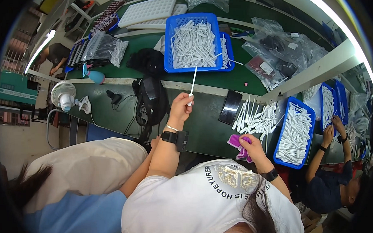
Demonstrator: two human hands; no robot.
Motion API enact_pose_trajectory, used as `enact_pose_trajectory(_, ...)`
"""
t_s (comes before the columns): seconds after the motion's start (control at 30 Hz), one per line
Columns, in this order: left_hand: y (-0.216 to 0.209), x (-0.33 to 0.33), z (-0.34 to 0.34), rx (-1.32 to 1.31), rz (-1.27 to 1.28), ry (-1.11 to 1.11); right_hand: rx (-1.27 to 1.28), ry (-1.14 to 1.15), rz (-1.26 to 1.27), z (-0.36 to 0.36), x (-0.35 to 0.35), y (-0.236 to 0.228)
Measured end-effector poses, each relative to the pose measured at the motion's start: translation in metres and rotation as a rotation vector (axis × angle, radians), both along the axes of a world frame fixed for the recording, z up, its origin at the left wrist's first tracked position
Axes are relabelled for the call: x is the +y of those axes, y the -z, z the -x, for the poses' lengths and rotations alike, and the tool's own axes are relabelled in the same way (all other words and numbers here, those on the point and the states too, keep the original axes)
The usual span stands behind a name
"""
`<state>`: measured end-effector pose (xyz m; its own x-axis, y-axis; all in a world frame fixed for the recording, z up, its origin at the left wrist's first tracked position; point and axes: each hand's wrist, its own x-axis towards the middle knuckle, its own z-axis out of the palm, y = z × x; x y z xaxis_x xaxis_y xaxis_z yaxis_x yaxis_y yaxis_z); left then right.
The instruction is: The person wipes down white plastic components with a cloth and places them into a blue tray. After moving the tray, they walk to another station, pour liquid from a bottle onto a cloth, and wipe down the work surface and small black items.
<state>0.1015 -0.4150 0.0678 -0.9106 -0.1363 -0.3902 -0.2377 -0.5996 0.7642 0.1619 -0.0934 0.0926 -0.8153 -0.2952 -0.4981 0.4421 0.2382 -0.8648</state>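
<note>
My left hand (181, 110) is raised over the bench, its fingers closed on the thick end of a white plastic stick (194, 82). The stick's thin end points away from me, up to the front edge of a blue basket (168, 54) heaped with similar sticks. Lower and to the right, my right hand (254, 148) pinches a crumpled purple cloth (242, 153). Just beyond that hand, a loose pile of white sticks (258, 117) lies on the green bench, with a black phone (230, 107) at its left.
A blue tray (279, 154) full of sticks lies right of the pile. Plastic bags (285, 50) cover the far right. A small fan (64, 95) and black bag (152, 103) are at left. One person (86, 174) sits close at left; a co-worker (330, 183) handles sticks at right.
</note>
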Motion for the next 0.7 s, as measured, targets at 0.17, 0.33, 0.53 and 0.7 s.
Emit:
enact_pose_trajectory(0.17,-0.003,0.013,-0.018,0.049,-0.104,-0.028,-0.022,-0.033,0.034,-0.009,0.006,0.003)
enact_pose_trajectory(0.33,0.002,0.017,-0.026,0.089,-0.143,-0.027,-0.027,-0.054,0.011,-0.013,0.007,-0.001)
enact_pose_trajectory(0.53,0.021,0.012,-0.025,0.087,-0.173,-0.126,-0.034,-0.038,0.021,-0.02,0.007,0.001)
enact_pose_trajectory(0.7,0.028,-0.002,-0.005,-0.02,0.126,-0.163,-0.048,-0.037,0.001,-0.022,0.007,0.001)
